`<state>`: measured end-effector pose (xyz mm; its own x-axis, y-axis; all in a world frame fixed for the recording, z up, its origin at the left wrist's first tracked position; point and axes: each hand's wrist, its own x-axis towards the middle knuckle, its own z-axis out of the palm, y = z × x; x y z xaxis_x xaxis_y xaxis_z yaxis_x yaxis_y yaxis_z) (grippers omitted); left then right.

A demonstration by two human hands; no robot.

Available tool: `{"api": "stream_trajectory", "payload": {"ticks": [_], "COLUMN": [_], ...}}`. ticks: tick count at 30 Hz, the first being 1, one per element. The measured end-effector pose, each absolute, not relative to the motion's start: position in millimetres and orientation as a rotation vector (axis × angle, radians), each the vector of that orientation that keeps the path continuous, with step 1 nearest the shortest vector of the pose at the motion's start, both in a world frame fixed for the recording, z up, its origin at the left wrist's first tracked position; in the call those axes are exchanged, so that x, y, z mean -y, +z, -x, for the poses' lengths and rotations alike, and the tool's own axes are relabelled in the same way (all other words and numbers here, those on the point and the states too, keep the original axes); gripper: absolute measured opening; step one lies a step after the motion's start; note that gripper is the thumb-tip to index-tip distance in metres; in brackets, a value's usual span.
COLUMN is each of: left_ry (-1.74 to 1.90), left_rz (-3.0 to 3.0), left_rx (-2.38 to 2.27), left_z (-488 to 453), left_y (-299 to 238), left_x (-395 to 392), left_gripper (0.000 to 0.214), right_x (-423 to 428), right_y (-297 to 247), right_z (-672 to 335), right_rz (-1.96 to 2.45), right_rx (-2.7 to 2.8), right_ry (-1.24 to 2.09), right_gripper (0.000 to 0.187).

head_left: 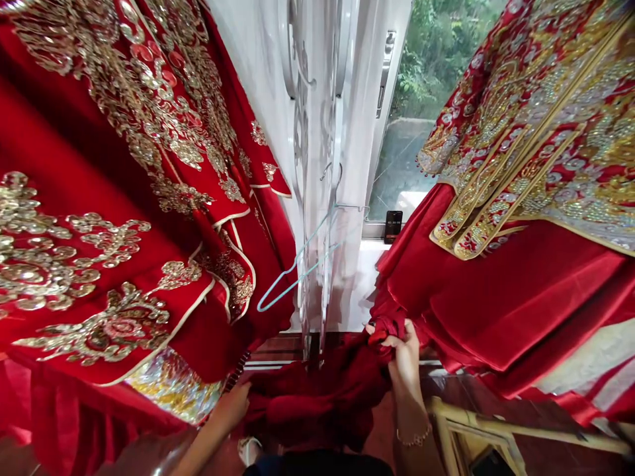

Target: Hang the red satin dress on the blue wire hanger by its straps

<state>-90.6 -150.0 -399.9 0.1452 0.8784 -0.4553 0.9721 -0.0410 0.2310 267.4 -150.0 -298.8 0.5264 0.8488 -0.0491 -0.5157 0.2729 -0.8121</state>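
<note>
Left hand and right hand, fingers closed on dark-red cloth, seemingly straighten it; next calls for even tension.

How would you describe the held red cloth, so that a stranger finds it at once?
Start from the beaded left garment and the beaded right garment. Low between them, the crumpled red cloth spans from left hand to right hand. Unlike both garments, it shows no beading and is being gripped.
</note>
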Motion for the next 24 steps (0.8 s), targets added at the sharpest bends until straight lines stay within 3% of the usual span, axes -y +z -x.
{"api": "stream_trajectory", "payload": {"ticks": [5, 9, 13, 17, 19, 24], "left_ry": [-0.502, -0.529, -0.472, -0.323, -0.182, 0.043], "left_rz": [-1.907, -2.028, -2.206, -2.129, -2.007, -1.815], "left_rx": [-1.832, -1.791, -1.631, -1.464, -1.57, -1.888], "left_z": [70, 54, 42, 32, 29, 27], "left_y": [-437, -444, -444, -439, -434, -410], "left_x": [176, 183, 188, 192, 188, 171], "left_gripper": [0.038, 0.048, 0.06, 0.04, 0.031, 0.035], "right_x": [162, 167, 170, 172, 173, 173], "right_y": [-277, -265, -261, -260, -261, -265], "right_z": [-247, -244, -242, -239, -238, -236], "right_rz": [0.944, 0.947, 0.936, 0.947, 0.947, 0.925], "right_rx": [0.482, 0.475, 0.495, 0.506, 0.511, 0.508], "right_ry": [0.966, 0.956, 0.926, 0.902, 0.904, 0.932], "right_gripper": [0.03, 0.029, 0.029, 0.029, 0.029, 0.034]}}
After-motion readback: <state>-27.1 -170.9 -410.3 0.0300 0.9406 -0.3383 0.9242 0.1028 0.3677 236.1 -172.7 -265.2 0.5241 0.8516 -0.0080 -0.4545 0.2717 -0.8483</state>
